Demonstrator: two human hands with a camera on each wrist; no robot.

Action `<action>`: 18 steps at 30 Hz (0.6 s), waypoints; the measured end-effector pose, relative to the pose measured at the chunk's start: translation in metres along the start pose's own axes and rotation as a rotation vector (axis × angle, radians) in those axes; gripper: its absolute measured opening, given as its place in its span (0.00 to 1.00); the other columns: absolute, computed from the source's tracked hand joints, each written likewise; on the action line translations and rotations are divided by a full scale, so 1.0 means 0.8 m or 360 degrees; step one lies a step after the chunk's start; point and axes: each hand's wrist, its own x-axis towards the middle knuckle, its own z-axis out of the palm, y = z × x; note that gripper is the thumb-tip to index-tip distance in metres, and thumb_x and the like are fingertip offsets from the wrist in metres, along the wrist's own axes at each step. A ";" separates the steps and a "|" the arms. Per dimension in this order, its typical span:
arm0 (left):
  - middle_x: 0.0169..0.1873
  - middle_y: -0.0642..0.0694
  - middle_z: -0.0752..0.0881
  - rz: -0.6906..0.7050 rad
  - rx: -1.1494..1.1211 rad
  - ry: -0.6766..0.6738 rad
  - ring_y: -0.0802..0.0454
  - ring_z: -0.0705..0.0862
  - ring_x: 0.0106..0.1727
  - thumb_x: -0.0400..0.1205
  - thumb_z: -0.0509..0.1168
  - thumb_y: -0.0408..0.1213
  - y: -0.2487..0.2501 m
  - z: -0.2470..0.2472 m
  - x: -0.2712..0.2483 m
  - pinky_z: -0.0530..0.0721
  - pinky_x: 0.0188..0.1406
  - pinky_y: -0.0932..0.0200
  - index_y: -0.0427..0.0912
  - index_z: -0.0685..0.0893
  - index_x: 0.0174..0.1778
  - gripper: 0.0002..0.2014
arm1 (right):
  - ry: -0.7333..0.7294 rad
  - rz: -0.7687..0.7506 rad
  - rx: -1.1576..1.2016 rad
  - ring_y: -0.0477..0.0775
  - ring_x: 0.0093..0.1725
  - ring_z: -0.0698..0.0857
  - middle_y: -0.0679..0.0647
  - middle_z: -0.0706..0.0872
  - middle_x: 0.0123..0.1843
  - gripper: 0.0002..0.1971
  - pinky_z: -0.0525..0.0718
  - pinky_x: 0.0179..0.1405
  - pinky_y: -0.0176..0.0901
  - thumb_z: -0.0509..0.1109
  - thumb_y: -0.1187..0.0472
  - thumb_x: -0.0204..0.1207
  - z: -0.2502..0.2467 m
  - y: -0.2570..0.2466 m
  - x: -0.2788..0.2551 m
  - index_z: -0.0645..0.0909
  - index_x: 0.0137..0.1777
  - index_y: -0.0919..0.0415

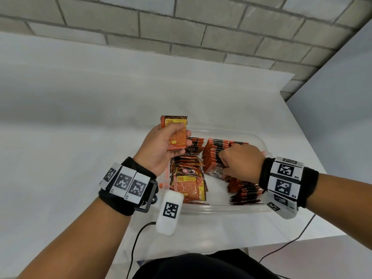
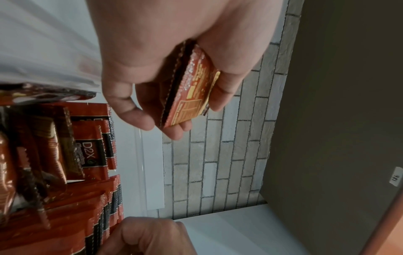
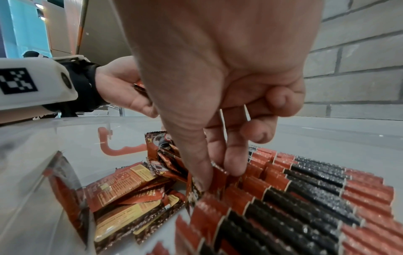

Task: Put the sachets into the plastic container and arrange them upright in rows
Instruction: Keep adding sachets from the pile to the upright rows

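Note:
A clear plastic container [image 1: 221,210] sits on the white table. Inside it, orange-and-black sachets stand upright in rows [image 1: 213,153] on the right, and a loose pile of sachets [image 1: 189,183] lies flat on the left. My left hand [image 1: 165,148] holds a small stack of sachets [image 1: 174,127] [image 2: 191,89] above the container's far left corner, thumb across the front. My right hand [image 1: 239,163] reaches down into the upright row. Its thumb and fingers pinch the top of one sachet [image 3: 220,175] there.
An orange latch [image 3: 122,150] sits on the container's left wall. A black cable [image 1: 138,236] trails off the table's near edge, and another cable [image 1: 291,240] runs off at the right. A grey brick wall [image 1: 181,27] stands behind the table.

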 end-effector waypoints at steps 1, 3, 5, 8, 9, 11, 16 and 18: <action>0.37 0.46 0.89 -0.0002 0.0003 -0.0001 0.51 0.87 0.36 0.83 0.63 0.37 0.000 0.000 0.001 0.81 0.36 0.57 0.39 0.82 0.55 0.08 | 0.0001 0.0000 -0.0006 0.56 0.39 0.82 0.54 0.83 0.41 0.04 0.71 0.27 0.40 0.66 0.59 0.77 0.000 0.000 0.001 0.77 0.43 0.59; 0.37 0.45 0.89 -0.0003 0.0011 0.0002 0.50 0.87 0.36 0.83 0.63 0.37 0.001 0.001 0.001 0.81 0.36 0.57 0.40 0.82 0.53 0.07 | 0.0006 -0.0004 -0.0004 0.56 0.39 0.82 0.54 0.82 0.40 0.06 0.75 0.31 0.43 0.68 0.57 0.77 0.000 0.001 0.002 0.76 0.42 0.59; 0.36 0.46 0.89 -0.0003 0.0019 0.0003 0.50 0.87 0.36 0.83 0.62 0.37 0.001 0.001 0.002 0.81 0.36 0.56 0.40 0.83 0.53 0.07 | 0.0024 -0.0010 0.0002 0.55 0.38 0.80 0.53 0.80 0.39 0.09 0.73 0.30 0.41 0.69 0.55 0.77 0.001 0.002 0.002 0.75 0.42 0.58; 0.36 0.46 0.89 -0.0004 0.0028 0.0004 0.51 0.87 0.36 0.83 0.62 0.37 0.001 0.003 0.004 0.81 0.36 0.57 0.39 0.82 0.54 0.08 | 0.0047 -0.0005 0.0032 0.54 0.37 0.78 0.51 0.78 0.38 0.11 0.67 0.26 0.39 0.71 0.52 0.76 0.001 0.005 0.002 0.74 0.43 0.57; 0.36 0.46 0.89 -0.0006 0.0030 0.0005 0.51 0.87 0.36 0.83 0.62 0.37 0.001 0.003 0.004 0.81 0.36 0.56 0.39 0.82 0.55 0.08 | 0.0044 0.0004 0.0053 0.53 0.36 0.77 0.50 0.77 0.36 0.12 0.67 0.26 0.40 0.72 0.50 0.75 0.001 0.006 0.002 0.74 0.43 0.57; 0.37 0.45 0.89 -0.0011 0.0029 0.0008 0.50 0.87 0.35 0.83 0.63 0.37 0.000 0.005 0.005 0.81 0.36 0.56 0.39 0.82 0.54 0.08 | 0.0039 0.0021 0.0102 0.52 0.34 0.76 0.48 0.75 0.34 0.14 0.69 0.28 0.40 0.73 0.49 0.73 0.001 0.008 0.001 0.73 0.41 0.56; 0.36 0.42 0.88 -0.0092 -0.0017 -0.0043 0.44 0.88 0.34 0.85 0.58 0.38 0.000 0.009 0.005 0.85 0.41 0.50 0.39 0.80 0.49 0.08 | 0.0120 0.0038 0.0223 0.52 0.36 0.77 0.49 0.77 0.36 0.13 0.68 0.27 0.40 0.73 0.49 0.73 0.002 0.015 -0.002 0.75 0.42 0.57; 0.35 0.41 0.88 -0.0139 -0.0039 -0.0065 0.43 0.87 0.33 0.86 0.55 0.38 0.000 0.012 0.004 0.85 0.44 0.47 0.39 0.79 0.49 0.09 | 0.0132 0.0051 0.0267 0.51 0.36 0.77 0.48 0.77 0.36 0.12 0.66 0.26 0.39 0.73 0.49 0.73 0.003 0.018 -0.002 0.75 0.43 0.56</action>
